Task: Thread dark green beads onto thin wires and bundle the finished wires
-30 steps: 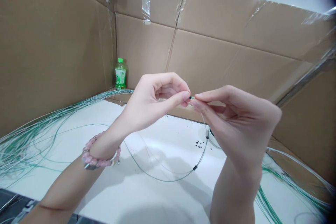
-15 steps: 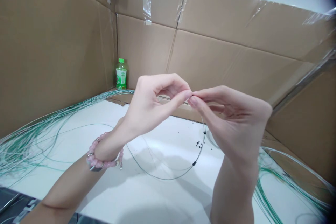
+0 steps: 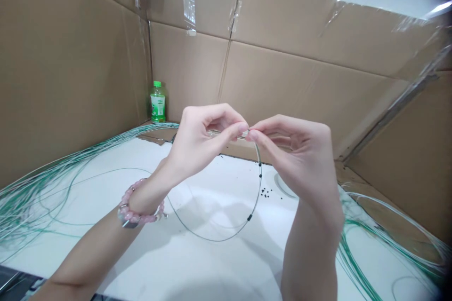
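Note:
My left hand (image 3: 208, 143), with a pink bead bracelet (image 3: 136, 216) at the wrist, pinches a thin grey-green wire (image 3: 219, 241) between thumb and forefinger. Touching its fingertips, my right hand (image 3: 300, 155) pinches the same wire in front of the cardboard wall. From the fingers the wire hangs in a wide loop over the white tabletop (image 3: 197, 273). Two small black beads (image 3: 260, 176) sit apart on its right side, and lower down is a longer black piece (image 3: 249, 217). The fingertips hide whatever lies between them.
Several tiny black beads (image 3: 265, 193) lie loose beside a round, clear-looking item (image 3: 284, 186). Bundles of green and white wires spread at left (image 3: 52, 174) and right (image 3: 356, 254). A green bottle (image 3: 157, 103) stands in the corner of the cardboard walls (image 3: 282, 80).
My right hand has shifted left and tilted, and more of the wire shows below its fingertips. Two separate beads now show on the wire, where one dark spot showed before.

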A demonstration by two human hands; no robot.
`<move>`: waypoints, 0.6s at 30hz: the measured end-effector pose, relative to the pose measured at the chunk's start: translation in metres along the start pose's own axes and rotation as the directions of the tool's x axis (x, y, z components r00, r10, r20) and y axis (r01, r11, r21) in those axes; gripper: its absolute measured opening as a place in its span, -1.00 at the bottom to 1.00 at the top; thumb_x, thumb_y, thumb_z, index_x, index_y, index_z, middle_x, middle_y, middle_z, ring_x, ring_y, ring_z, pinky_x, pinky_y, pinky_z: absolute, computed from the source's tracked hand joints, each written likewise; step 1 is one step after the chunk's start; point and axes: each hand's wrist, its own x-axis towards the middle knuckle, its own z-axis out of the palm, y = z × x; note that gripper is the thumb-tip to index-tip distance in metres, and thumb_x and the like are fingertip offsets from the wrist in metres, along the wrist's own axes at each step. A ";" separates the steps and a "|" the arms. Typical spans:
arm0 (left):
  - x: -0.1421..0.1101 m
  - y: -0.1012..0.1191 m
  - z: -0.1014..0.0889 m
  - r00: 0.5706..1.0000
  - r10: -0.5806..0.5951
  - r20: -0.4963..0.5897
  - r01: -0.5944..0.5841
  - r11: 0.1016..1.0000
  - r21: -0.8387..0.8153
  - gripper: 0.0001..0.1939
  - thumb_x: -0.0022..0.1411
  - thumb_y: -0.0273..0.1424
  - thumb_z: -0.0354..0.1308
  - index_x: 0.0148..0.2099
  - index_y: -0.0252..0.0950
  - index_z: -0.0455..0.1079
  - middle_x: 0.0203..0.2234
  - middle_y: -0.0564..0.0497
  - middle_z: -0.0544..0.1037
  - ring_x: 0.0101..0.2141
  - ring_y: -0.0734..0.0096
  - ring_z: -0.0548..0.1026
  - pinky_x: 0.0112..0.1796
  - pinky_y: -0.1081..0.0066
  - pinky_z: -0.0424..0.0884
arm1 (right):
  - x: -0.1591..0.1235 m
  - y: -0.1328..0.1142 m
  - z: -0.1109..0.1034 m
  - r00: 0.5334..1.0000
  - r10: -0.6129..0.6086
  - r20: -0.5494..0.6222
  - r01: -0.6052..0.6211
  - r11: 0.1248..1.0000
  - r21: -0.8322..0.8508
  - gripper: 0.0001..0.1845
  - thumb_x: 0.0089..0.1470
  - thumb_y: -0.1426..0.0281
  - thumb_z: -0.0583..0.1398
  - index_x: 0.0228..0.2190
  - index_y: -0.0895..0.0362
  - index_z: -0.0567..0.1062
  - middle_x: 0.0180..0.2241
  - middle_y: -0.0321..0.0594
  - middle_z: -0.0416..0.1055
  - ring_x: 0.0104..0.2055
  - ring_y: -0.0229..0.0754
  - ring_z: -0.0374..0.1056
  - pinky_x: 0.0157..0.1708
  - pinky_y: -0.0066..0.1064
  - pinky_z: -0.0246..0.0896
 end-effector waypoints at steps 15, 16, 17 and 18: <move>0.000 -0.004 0.003 0.999 0.019 -0.045 -0.018 1.000 0.026 -0.93 0.13 -0.41 0.31 -0.41 -0.26 0.52 -0.58 0.10 0.55 -0.55 0.53 0.48 -0.53 0.56 0.38 | 0.000 -0.003 0.004 0.998 0.064 0.018 -0.064 0.998 -0.003 -0.87 0.07 0.50 0.19 -0.50 0.12 0.45 -0.51 -0.38 0.42 -0.45 -0.39 0.35 -0.52 -0.65 0.34; 0.000 -0.003 0.002 0.999 0.036 -0.035 -0.034 0.998 0.057 -0.93 0.13 -0.41 0.30 -0.41 -0.26 0.52 -0.58 0.10 0.54 -0.54 0.53 0.47 -0.53 0.55 0.37 | 0.000 -0.003 0.003 0.997 0.070 0.024 -0.069 0.998 -0.003 -0.86 0.08 0.49 0.19 -0.51 0.12 0.45 -0.51 -0.38 0.42 -0.45 -0.39 0.34 -0.51 -0.63 0.34; -0.001 -0.002 0.001 0.998 0.056 -0.020 -0.054 0.994 0.095 -0.93 0.14 -0.42 0.29 -0.40 -0.26 0.51 -0.58 0.10 0.53 -0.54 0.53 0.46 -0.52 0.54 0.36 | -0.001 -0.003 0.002 0.997 0.073 0.034 -0.073 0.997 -0.003 -0.86 0.08 0.49 0.18 -0.51 0.12 0.45 -0.51 -0.38 0.42 -0.45 -0.39 0.33 -0.50 -0.62 0.34; -0.001 -0.001 0.000 0.997 0.079 0.002 -0.079 0.987 0.137 -0.92 0.15 -0.42 0.28 -0.40 -0.25 0.50 -0.58 0.10 0.52 -0.54 0.53 0.45 -0.51 0.54 0.35 | -0.001 -0.003 0.001 0.996 0.075 0.050 -0.075 0.997 -0.001 -0.85 0.08 0.49 0.18 -0.51 0.12 0.45 -0.51 -0.38 0.41 -0.45 -0.39 0.33 -0.50 -0.61 0.33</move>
